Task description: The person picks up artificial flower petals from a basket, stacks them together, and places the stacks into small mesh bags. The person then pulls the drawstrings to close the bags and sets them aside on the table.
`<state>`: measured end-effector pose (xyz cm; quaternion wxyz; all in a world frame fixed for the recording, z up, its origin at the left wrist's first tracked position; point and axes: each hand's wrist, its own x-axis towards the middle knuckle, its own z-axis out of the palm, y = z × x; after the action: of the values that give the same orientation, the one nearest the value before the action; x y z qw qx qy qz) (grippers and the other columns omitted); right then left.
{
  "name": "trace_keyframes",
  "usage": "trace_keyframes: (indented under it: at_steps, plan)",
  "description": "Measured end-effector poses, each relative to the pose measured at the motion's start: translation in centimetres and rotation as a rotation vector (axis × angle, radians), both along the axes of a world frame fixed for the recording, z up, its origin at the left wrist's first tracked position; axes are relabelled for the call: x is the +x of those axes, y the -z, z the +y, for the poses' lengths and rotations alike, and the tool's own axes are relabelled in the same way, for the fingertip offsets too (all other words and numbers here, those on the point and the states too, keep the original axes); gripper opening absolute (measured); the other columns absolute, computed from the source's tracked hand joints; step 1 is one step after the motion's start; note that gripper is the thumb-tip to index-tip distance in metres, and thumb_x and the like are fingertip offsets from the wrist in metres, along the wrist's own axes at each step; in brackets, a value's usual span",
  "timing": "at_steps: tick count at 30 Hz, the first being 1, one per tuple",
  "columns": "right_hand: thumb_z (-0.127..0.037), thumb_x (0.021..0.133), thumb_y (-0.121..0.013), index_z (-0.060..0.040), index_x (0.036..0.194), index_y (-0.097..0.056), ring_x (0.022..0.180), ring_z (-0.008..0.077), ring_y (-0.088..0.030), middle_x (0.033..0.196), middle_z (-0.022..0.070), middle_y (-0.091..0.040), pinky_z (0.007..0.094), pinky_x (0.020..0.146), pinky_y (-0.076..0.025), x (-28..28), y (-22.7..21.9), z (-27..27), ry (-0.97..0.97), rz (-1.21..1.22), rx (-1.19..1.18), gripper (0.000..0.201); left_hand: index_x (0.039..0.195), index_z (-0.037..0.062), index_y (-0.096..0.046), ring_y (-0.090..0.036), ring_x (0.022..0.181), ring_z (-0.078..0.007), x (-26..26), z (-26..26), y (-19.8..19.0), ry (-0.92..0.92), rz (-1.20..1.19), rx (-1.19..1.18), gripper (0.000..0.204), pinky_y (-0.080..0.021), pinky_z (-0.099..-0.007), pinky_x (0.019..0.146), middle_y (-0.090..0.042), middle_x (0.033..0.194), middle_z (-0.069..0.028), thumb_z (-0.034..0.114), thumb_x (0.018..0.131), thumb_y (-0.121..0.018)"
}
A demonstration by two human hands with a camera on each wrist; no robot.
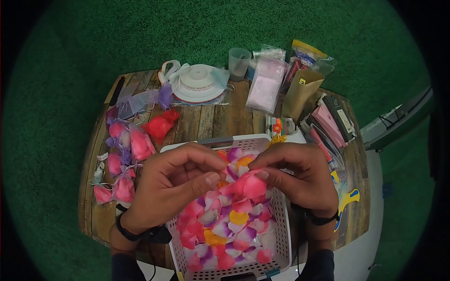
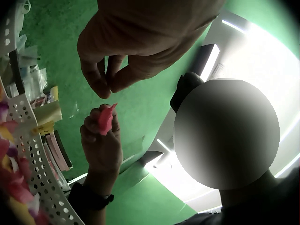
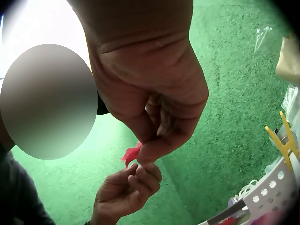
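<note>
In head view, broader pink petal (image 1: 253,185)

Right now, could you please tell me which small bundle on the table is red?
The red bundle lies beyond the left hand, closer to the middle of the table than the pink bundles.

Floor (image 1: 197,28): green, turf-like | table (image 1: 206,122): mottled brown planks | strip light (image 2: 234,26): bright white, overhead

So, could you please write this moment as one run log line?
right hand: pinching thin pink petal piece | left hand: close by, nothing visibly held | below: white perforated plastic basket holding multicoloured petals
</note>
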<state>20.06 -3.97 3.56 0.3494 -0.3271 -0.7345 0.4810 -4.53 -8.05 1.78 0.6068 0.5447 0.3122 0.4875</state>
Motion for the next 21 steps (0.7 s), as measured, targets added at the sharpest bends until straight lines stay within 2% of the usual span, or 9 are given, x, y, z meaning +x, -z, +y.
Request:
trace_keyframes:
  at_steps: [4,6,8,10,12,16,18,21]
  plan:
    - [0.003,0.083,-0.07,0.0041,0.098,-0.069,0.077,0.0138,-0.066,0.092,0.0113,-0.069,0.0252,0.069,-0.052,-0.4,-0.4,-0.9,0.011,-0.006,-0.07,0.015,0.124,-0.0042,-0.054,-0.062,0.108,-0.0157,1.4,-0.8,-1.5,-0.035,-0.019,-0.114,0.035,-0.053,-0.0293,0.091,-0.061,0.115,-0.0128,-0.001,0.091,-0.064]
    - [0.004,0.081,-0.07,0.0039,0.1,-0.069,0.077,0.0158,-0.067,0.092,0.0135,-0.07,0.0255,0.069,-0.053,-0.6,-0.5,-1.1,-0.05,-0.115,0.203,0.019,0.122,-0.0047,-0.055,-0.063,0.105,-0.0158,1.3,-1.1,-1.3,0.011,0.024,-0.152,0.032,-0.054,-0.0289,0.089,-0.063,0.113,-0.0126,0.0,0.092,-0.064]
    - [0.004,0.08,-0.07,0.0037,0.1,-0.07,0.077,0.0165,-0.068,0.091,0.0138,-0.07,0.0256,0.069,-0.053,-1.1,-0.5,-1.5,-0.043,-0.13,0.249,0.02,0.121,-0.0053,-0.056,-0.065,0.103,-0.016,1.0,-1.1,-0.8,0.059,0.065,-0.188,0.029,-0.055,-0.0286,0.088,-0.064,0.111,-0.0124,0.0,0.092,-0.063]
    - [0.005,0.079,-0.071,0.0035,0.1,-0.07,0.077,0.0172,-0.068,0.09,0.0142,-0.07,0.0258,0.069,-0.054,-1.2,-0.6,-1.6,-0.031,-0.146,0.3,0.022,0.117,-0.0066,-0.057,-0.068,0.093,-0.0146,0.1,-0.6,-0.1,0.086,0.145,-0.194,0.025,-0.057,-0.0258,0.082,-0.067,0.105,-0.0123,0.001,0.094,-0.062]
    - [0.004,0.081,-0.068,-0.0014,0.112,-0.066,0.083,0.0244,-0.07,0.09,0.0122,-0.069,0.0314,0.071,-0.055,-1.0,-0.6,-1.6,-0.025,-0.109,0.215,0.032,0.115,-0.007,-0.058,-0.068,0.089,-0.0135,0.3,-0.7,-0.6,0.038,0.126,-0.193,0.023,-0.057,-0.0242,0.078,-0.068,0.102,-0.0119,0.002,0.094,-0.061]
    - [0.005,0.08,-0.069,-0.0014,0.111,-0.067,0.083,0.0217,-0.07,0.089,0.0112,-0.069,0.0302,0.071,-0.055,-0.5,-0.4,-1.5,0.039,-0.051,0.152,0.032,0.106,-0.0069,-0.06,-0.067,0.084,-0.0092,0.4,-0.6,-0.7,-0.021,0.059,-0.228,0.017,-0.055,-0.021,0.071,-0.069,0.096,-0.0096,0.004,0.093,-0.064]
    - [0.006,0.08,-0.069,-0.001,0.109,-0.067,0.079,0.0191,-0.069,0.086,0.0105,-0.068,0.0285,0.067,-0.054,-0.1,-1.1,-1.5,-0.005,-0.076,0.232,0.03,0.104,-0.006,-0.06,-0.066,0.082,-0.0078,0.2,-0.5,-0.3,-0.027,0.076,-0.203,0.016,-0.054,-0.0205,0.07,-0.068,0.093,-0.0079,0.004,0.093,-0.065]
    - [0.006,0.08,-0.069,0.0,0.106,-0.069,0.073,0.0185,-0.067,0.085,0.0108,-0.068,0.0273,0.062,-0.052,-0.2,-1.3,-2.0,-0.057,-0.032,0.221,0.027,0.1,-0.0045,-0.061,-0.064,0.08,-0.0053,0.4,-0.5,0.0,-0.035,0.096,-0.174,0.014,-0.052,-0.0191,0.067,-0.067,0.089,-0.0049,0.005,0.092,-0.067]
